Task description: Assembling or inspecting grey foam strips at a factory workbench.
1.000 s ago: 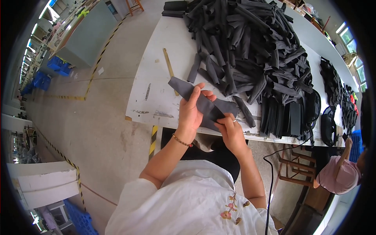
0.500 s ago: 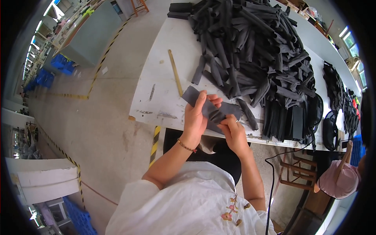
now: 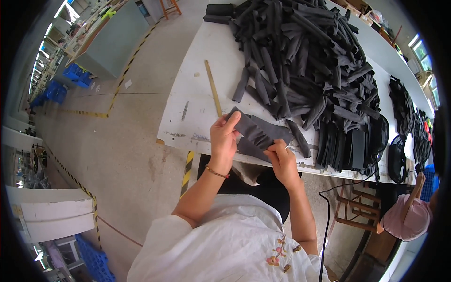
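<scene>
Two hands: we hold one dark grey fabric strip [image 3: 256, 133] between them, just above the near edge of the tabletop [image 3: 197, 89].
Fabric strip: it is flat, long and slanted, its upper end toward the left, its lower end toward the right; a second dark layer shows beneath it, and we cannot tell whether that is a fold or a separate piece.
Left hand [image 3: 223, 138]: our fingers are closed on the upper left end of the strip, thumb on top.
Right hand [image 3: 281, 157]: our fingers are pinched shut on the lower right end of the strip.
Bracelet [image 3: 217, 173]: a thin beaded band sits on our left wrist.
Loose piece [image 3: 299, 138]: one rolled dark piece lies on the tabletop just right of the strip, near the near edge.
Ruler [image 3: 213, 88]: a long yellowish stick lies on the bare left part of the tabletop, running from the far side toward our left hand.
Pile [image 3: 305, 56]: many rolled dark pieces are heaped across the middle and far side of the tabletop.
Stacks [image 3: 350, 148]: flat dark pieces stand in rows at the near right edge.
Another person [image 3: 408, 214]: a pink-clad figure sits beyond the right corner.
</scene>
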`<state>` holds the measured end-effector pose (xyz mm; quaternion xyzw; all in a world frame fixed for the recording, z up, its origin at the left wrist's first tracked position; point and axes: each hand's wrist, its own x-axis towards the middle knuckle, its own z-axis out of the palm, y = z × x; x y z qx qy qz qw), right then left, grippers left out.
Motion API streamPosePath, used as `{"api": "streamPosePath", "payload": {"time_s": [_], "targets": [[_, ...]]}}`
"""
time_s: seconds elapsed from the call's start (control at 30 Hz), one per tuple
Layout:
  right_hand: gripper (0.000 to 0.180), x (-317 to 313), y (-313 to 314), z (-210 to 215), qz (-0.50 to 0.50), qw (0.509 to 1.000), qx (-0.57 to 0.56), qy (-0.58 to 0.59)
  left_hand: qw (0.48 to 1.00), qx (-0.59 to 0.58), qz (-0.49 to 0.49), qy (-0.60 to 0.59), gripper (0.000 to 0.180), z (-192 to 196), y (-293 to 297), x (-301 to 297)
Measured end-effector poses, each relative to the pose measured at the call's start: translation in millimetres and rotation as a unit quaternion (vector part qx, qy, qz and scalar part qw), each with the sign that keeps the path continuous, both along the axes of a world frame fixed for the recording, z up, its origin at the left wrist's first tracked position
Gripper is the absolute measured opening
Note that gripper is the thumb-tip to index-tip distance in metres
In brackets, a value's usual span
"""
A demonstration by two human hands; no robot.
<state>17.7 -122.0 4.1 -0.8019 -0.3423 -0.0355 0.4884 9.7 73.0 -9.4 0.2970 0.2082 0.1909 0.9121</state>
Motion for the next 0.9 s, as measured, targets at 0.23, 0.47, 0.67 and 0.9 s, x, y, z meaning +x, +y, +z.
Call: {"api": "streamPosePath", "payload": {"time_s": [0.23,0.47,0.67,0.9], "targets": [[0.018,-1,-3,0,0.004,1.0,-0.013,-0.026,0.993,0.085,-0.069,-0.045,0.017,17,7,-8],[0.017,0,-7,2,0.008,1.0,-0.024,-0.018,0.994,0.052,-0.065,-0.067,0.024,14,-2,-7],[0.016,-7,2,0,0.027,1.0,-0.004,-0.011,0.992,-0.037,-0.071,-0.096,0.032,21,-20,1],[0.015,-7,3,3,0.019,0.999,0.016,0.019,0.993,0.001,-0.074,-0.095,0.028,14,-26,-3]]}}
